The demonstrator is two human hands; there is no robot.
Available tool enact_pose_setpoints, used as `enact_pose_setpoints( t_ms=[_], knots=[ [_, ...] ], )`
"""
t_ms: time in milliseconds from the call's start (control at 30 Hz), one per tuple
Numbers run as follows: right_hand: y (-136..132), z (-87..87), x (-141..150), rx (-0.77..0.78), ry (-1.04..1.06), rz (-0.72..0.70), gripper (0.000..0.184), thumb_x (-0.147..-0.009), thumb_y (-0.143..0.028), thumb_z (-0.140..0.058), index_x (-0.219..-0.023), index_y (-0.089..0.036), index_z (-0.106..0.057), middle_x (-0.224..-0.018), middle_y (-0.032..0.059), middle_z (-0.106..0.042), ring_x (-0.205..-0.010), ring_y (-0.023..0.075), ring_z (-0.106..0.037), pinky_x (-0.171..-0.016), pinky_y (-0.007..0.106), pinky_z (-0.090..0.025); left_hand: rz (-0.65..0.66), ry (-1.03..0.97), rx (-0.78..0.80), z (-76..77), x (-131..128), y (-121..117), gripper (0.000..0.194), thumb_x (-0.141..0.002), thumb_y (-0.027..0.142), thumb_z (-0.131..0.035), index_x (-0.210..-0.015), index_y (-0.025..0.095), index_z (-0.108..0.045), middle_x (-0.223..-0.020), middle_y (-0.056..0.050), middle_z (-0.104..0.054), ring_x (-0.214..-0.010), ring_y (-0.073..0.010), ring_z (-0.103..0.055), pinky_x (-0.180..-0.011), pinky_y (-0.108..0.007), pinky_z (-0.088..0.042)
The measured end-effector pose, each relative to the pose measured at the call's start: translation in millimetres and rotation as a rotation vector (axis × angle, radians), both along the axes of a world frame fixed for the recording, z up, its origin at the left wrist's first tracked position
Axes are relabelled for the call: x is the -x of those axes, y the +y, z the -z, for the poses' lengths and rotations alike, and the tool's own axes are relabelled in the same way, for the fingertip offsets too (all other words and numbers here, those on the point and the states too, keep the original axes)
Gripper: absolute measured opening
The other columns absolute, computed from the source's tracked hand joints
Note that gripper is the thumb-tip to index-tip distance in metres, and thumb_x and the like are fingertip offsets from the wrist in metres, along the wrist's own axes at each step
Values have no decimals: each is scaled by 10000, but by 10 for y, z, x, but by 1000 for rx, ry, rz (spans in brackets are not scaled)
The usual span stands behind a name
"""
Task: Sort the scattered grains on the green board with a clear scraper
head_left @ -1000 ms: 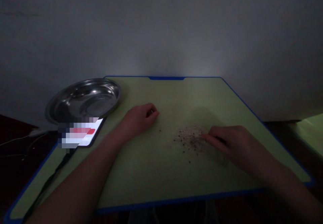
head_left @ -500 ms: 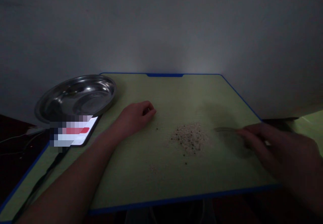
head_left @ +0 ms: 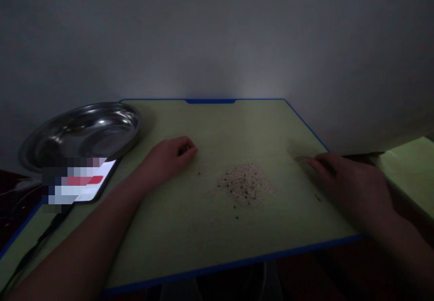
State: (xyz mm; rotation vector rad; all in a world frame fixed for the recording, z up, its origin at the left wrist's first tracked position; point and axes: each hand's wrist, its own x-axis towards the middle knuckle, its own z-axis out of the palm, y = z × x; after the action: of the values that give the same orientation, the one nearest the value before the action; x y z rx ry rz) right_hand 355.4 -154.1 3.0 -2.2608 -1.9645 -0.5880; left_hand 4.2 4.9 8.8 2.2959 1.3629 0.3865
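Right hand [head_left: 354, 185]: fingers pinched on a thin, blurred implement [head_left: 301, 159] near the right edge of the surface [head_left: 210, 124]. Left hand [head_left: 169, 158]: fingers curled; contents cannot be told. Dark-specked grain pile [head_left: 246, 181]: between the hands, nearer the front edge.

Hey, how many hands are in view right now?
2: the left hand, left of the speckled pile, and the right hand, right of it, holding a thin tool.

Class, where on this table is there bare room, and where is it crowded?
Room: the far stretch between the blue back edge and the speckled pile. Crowded: the left side, with metal bowl, phone and left hand.
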Motion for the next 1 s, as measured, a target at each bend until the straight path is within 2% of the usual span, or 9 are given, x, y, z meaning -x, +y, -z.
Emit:
enact_pose_setpoints(
  t_ms=[133, 233, 267, 367, 467, 533, 667, 800, 1000],
  knots=[
    [-88, 22, -15, 14, 150, -3, 336, -951, -455, -447, -970, -181, -641, -721, 109, -727, -545, 265, -667, -508, 357, -461, -7, -6, -3, 10, -5, -5, 282, -851, 415, -469, -815, 188, -631, -758, -30, -660, -663, -174, -572, -599, -283, -374],
    [-204, -30, 177, -51, 322, -59, 256, -945, -388, -461, -979, -184, -612, -822, 132, -742, -614, 254, -695, -525, 346, -512, -2, -9, -9, 15, -7, -11, 272, -851, 408, -479, -816, 189, -636, -748, -24, -654, -654, -169, -567, -590, -280, -363],
    [-241, -47, 284, -83, 386, -147, 259, -950, -400, -448, -948, -193, -605, -819, 122, -738, -635, 248, -699, -518, 335, -518, 3, -11, -10, 15, -7, -13, 268, -851, 408, -482, -819, 191, -635, -744, -21, -653, -650, -166, -565, -587, -279, -360],
    [-305, -70, 641, 50, 539, -441, 193, -972, -332, -448, -994, -221, -604, -873, 67, -735, -740, 207, -708, -619, 308, -557, 3, -15, -8, 11, -6, -25, 254, -854, 399, -486, -822, 194, -633, -741, -16, -652, -644, -159, -558, -588, -277, -359],
    [-293, -46, 912, 158, 626, -574, 185, -977, -261, -461, -1090, -241, -606, -964, 38, -735, -844, 171, -704, -724, 291, -568, -7, -17, -6, 6, -8, -34, 244, -852, 383, -493, -816, 189, -635, -742, -20, -653, -642, -156, -554, -591, -278, -361],
    [-272, -17, 1003, 196, 638, -593, 219, -979, -231, -457, -1142, -246, -602, -1002, 32, -732, -882, 161, -698, -764, 293, -570, 1, -23, -8, 7, -7, -32, 242, -852, 378, -495, -821, 185, -639, -744, -21, -654, -643, -156, -555, -590, -278, -361],
    [-263, 15, 1047, 156, 582, -633, 252, -971, -204, -459, -1174, -248, -601, -1042, 33, -730, -920, 157, -693, -794, 294, -580, 15, -29, -13, 11, -5, -21, 249, -852, 379, -495, -832, 183, -647, -753, -20, -659, -645, -157, -561, -593, -281, -359],
    [-301, -45, 1015, 170, 541, -704, 266, -962, -201, -466, -1191, -266, -585, -1048, 16, -728, -933, 135, -693, -799, 250, -581, 7, -24, -16, 6, -12, -29, 244, -845, 369, -501, -822, 178, -650, -754, -21, -658, -640, -154, -552, -590, -282, -353],
    [-417, -94, 926, 103, 536, -636, 208, -972, -258, -461, -1129, -270, -597, -936, 16, -738, -812, 140, -718, -693, 223, -596, 6, -27, -28, 5, -17, -39, 234, -845, 366, -508, -810, 179, -644, -728, -12, -642, -629, -148, -543, -583, -277, -337]
  ],
)
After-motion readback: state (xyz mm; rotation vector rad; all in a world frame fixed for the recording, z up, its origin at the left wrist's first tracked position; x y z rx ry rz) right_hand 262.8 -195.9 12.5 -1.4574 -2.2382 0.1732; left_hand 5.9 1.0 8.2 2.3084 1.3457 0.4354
